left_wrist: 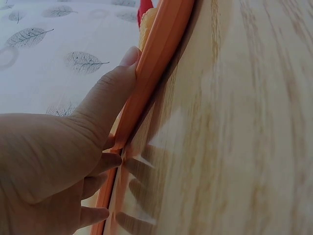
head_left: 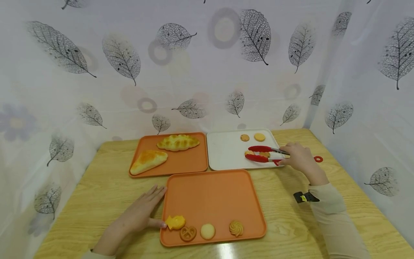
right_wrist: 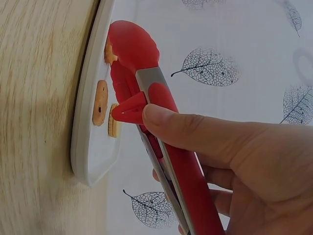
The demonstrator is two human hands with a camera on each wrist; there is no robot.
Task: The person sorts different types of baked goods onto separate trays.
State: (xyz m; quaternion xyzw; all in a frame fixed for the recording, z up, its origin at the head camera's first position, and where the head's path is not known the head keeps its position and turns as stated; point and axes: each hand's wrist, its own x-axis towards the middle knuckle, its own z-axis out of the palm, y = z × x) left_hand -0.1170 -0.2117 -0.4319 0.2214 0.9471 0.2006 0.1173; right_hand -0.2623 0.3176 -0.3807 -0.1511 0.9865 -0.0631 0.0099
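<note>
My right hand grips red-and-steel tongs by the handles, with the thumb near the red tab in the right wrist view. The red tong heads reach over the white tray, on either side of small cookies that they partly cover. My left hand lies at the left edge of the near orange tray, fingers extended and thumb tip touching its rim. Close to that thumb sits a yellow fish-shaped cookie.
A pretzel, a pale round cookie and a swirl cookie line the near tray's front. Behind, another orange tray bears a braided loaf and a triangular pastry. Two round cookies lie at the white tray's back.
</note>
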